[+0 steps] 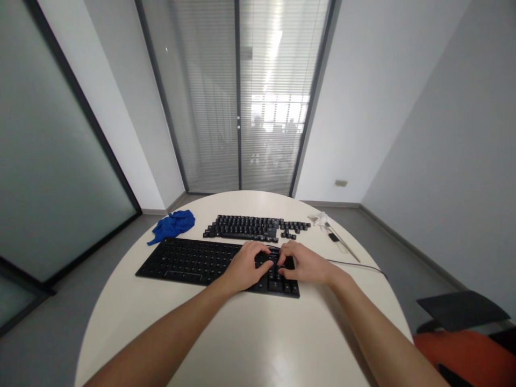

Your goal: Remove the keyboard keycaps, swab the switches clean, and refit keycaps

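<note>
A black keyboard (189,260) lies on the round table, with most of its left and middle part showing bare key posts. Several keycaps (276,285) sit on its number pad at the right end. My left hand (246,267) rests over the keyboard left of the number pad, thumb and forefinger spread apart. Over the number pad, my right hand (308,263) has its thumb and forefinger bent close together; anything between them is too small to make out. Behind the keyboard, loose black keycaps (245,226) lie in rows laid out like a keyboard.
A crumpled blue cloth (174,226) lies on the table (242,333) at the left. On the right are a crumpled white tissue (320,219), a thin stick (346,244), a small black piece (334,237) and a cable (358,264). An orange chair (463,357) stands beyond the table's right edge.
</note>
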A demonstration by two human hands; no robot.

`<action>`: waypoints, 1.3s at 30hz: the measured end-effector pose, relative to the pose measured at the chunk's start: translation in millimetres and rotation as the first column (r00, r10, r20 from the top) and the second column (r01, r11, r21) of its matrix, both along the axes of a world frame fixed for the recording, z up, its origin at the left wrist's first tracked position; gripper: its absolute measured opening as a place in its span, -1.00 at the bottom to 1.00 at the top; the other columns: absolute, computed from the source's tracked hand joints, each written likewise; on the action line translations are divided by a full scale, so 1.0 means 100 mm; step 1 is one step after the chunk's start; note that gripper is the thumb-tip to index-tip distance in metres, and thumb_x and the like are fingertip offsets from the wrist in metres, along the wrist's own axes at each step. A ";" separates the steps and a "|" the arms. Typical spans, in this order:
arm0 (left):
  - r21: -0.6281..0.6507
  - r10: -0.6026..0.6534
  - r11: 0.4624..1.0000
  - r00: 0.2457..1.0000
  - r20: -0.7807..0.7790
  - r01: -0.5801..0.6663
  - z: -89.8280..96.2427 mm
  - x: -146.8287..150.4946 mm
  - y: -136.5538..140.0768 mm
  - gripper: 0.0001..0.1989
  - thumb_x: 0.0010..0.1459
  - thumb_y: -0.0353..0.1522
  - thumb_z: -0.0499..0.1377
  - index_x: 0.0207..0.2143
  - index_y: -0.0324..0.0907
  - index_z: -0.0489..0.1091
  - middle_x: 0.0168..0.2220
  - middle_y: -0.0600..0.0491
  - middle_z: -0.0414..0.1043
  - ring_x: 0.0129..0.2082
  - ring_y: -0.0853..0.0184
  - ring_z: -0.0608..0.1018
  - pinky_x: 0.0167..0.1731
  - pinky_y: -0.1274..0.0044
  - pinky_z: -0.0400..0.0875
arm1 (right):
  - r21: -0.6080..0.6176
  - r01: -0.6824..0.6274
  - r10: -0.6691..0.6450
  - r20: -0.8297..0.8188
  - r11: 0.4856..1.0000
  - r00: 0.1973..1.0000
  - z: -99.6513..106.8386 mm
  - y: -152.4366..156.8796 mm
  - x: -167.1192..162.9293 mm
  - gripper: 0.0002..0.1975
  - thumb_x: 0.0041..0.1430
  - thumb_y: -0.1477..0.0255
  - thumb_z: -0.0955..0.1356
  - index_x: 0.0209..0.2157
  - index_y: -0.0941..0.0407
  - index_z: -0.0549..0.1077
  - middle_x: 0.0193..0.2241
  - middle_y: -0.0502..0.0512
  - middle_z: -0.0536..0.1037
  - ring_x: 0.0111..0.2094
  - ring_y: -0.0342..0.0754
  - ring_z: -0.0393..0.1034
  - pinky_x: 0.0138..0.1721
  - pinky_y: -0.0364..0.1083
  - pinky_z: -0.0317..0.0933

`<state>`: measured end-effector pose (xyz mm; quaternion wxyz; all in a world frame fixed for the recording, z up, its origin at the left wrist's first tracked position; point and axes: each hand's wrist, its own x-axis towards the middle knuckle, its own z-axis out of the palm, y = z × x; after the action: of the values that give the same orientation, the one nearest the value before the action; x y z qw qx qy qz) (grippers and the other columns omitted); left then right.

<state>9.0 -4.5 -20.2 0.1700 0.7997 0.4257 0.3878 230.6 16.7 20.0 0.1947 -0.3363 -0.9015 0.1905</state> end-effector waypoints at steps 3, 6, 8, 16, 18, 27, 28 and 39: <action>0.021 0.049 0.999 0.995 -0.088 -0.047 -0.01 0.01 0.00 -0.66 0.14 -0.31 0.28 -0.03 -0.16 0.40 0.13 -0.07 0.40 0.20 0.10 0.34 0.24 0.23 0.19 | 0.002 0.004 -0.004 0.011 1.000 1.000 0.01 -0.01 0.00 -0.92 -0.03 0.50 0.46 -0.41 0.12 0.53 -0.38 0.03 0.56 -0.26 -0.01 0.40 -0.14 -0.05 0.21; -0.001 0.080 0.997 0.981 -0.177 -0.082 0.00 0.03 -0.02 -0.54 0.16 -0.20 0.27 0.08 -0.15 0.34 0.18 -0.08 0.36 0.24 0.06 0.30 0.27 0.18 0.13 | -0.022 0.013 -0.012 0.011 1.000 1.000 0.02 -0.01 0.01 -0.93 0.01 0.46 0.47 -0.40 0.12 0.54 -0.37 0.04 0.57 -0.27 -0.01 0.41 -0.16 -0.05 0.22; -0.009 0.091 0.995 0.974 -0.205 -0.095 0.02 0.05 -0.03 -0.52 0.17 -0.15 0.25 0.09 -0.13 0.33 0.14 -0.07 0.40 0.19 0.07 0.36 0.24 0.19 0.17 | -0.040 0.003 -0.003 0.000 0.999 1.000 0.03 -0.01 0.02 -0.95 0.05 0.44 0.45 -0.40 0.12 0.55 -0.37 0.05 0.57 -0.28 -0.01 0.42 -0.16 -0.06 0.23; -0.048 0.120 0.990 0.961 -0.249 -0.136 0.05 0.09 -0.04 -0.52 0.22 -0.10 0.19 0.09 -0.15 0.31 0.10 -0.06 0.42 0.15 0.08 0.40 0.26 0.18 0.15 | -0.084 -0.012 0.010 -0.023 0.996 1.000 0.05 -0.01 0.05 -0.90 0.14 0.45 0.40 -0.34 0.09 0.61 -0.38 0.06 0.60 -0.27 -0.01 0.44 -0.16 -0.06 0.25; -0.063 0.120 0.988 0.959 -0.257 -0.140 0.05 0.09 -0.04 -0.51 0.21 -0.09 0.19 0.10 -0.15 0.31 0.11 -0.06 0.42 0.16 0.08 0.40 0.28 0.18 0.11 | -0.123 -0.002 -0.003 -0.042 0.992 0.999 0.04 0.00 0.05 -0.89 0.13 0.43 0.41 -0.32 0.10 0.62 -0.38 0.07 0.61 -0.30 -0.02 0.45 -0.19 -0.08 0.26; -0.120 0.094 0.984 0.961 -0.258 -0.129 0.07 0.10 0.00 -0.46 0.14 -0.13 0.27 0.11 -0.13 0.32 0.14 -0.10 0.41 0.18 0.02 0.39 0.28 0.11 0.05 | -0.249 0.030 -0.042 -0.042 0.968 0.998 0.00 0.03 0.09 -0.84 0.11 0.36 0.42 -0.41 0.15 0.62 -0.45 0.06 0.60 -0.39 -0.05 0.43 -0.33 -0.13 0.25; -0.123 0.094 0.984 0.961 -0.259 -0.129 0.07 0.10 0.01 -0.47 0.14 -0.13 0.27 0.11 -0.13 0.32 0.14 -0.11 0.41 0.18 0.01 0.39 0.28 0.10 0.04 | -0.258 0.035 -0.047 -0.039 0.966 0.998 0.01 0.03 0.08 -0.84 0.10 0.37 0.41 -0.41 0.15 0.62 -0.46 0.06 0.60 -0.40 -0.06 0.43 -0.35 -0.14 0.24; -0.100 0.107 0.985 0.953 -0.284 -0.141 0.05 0.10 -0.01 -0.47 0.11 -0.15 0.29 0.09 -0.13 0.32 0.11 -0.10 0.43 0.16 0.00 0.40 0.28 0.05 0.01 | -0.233 0.024 -0.031 -0.025 0.972 0.999 0.02 0.00 0.02 -0.90 -0.01 0.54 0.38 -0.47 0.13 0.58 -0.48 0.00 0.58 -0.42 -0.08 0.43 -0.35 -0.15 0.25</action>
<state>19.5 -5.5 -14.9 0.1315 0.8061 0.5171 0.2558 232.9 16.3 22.0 0.1695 -0.3664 -0.8653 0.2970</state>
